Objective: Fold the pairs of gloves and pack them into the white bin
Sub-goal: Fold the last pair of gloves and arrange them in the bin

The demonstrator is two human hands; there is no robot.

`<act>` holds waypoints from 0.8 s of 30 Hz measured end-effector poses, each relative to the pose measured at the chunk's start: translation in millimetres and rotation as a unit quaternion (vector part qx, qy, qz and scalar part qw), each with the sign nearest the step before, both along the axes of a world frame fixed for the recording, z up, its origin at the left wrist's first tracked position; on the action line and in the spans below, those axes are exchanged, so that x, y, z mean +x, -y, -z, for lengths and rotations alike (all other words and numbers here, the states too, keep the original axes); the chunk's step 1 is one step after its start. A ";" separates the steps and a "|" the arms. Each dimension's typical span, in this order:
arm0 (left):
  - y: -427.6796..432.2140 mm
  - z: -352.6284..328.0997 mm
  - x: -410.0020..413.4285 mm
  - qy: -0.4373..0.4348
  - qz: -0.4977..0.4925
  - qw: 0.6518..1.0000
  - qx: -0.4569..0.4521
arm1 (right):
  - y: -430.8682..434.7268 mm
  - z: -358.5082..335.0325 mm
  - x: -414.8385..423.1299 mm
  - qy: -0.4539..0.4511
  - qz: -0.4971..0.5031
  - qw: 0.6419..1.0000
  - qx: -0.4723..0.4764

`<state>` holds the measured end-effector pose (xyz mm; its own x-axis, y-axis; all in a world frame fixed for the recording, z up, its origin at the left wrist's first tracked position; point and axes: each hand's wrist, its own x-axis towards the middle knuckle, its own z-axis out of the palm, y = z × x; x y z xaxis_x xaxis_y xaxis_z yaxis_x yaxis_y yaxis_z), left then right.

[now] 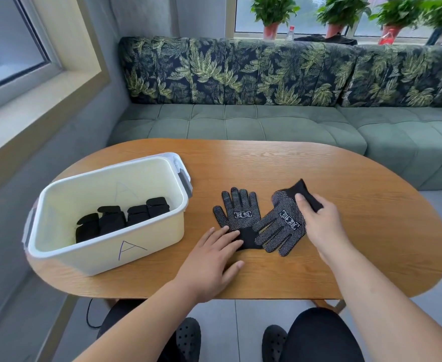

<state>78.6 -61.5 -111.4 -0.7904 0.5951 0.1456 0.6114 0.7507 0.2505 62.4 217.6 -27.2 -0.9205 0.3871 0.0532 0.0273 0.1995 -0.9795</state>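
Two black gloves with white dots lie on the wooden table (345, 231). The left glove (236, 212) lies flat with its fingers pointing away from me. My left hand (214, 259) rests with straight fingers on its cuff. The right glove (283, 226) lies slanted, fingers toward me and overlapping the first glove's cuff. My right hand (321, 218) pinches this glove's black cuff at its far end. The white bin (105, 254), marked "A", stands at the left and holds several folded black gloves (120, 218).
A green sofa (266, 124) with leaf-print back cushions runs behind the table. Potted plants (273, 11) stand on the window sill beyond it. A wall and window ledge lie to the left. My knees and black shoes show below the table's near edge.
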 end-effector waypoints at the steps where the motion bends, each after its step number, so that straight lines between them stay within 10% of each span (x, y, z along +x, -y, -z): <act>1: 0.1 -0.5 -0.1 0.001 0.004 1.000 0.005 | 1.3 -5.2 -3.9 -0.009 -0.014 1.000 0.004; 16: 4.5 8.9 2.0 -0.069 0.065 0.991 0.095 | 33.1 -68.4 -15.5 0.029 -0.216 0.975 0.043; 24: 4.2 8.3 3.8 -0.104 0.083 0.983 0.130 | 37.8 -78.8 -43.9 -0.077 -0.101 0.963 0.240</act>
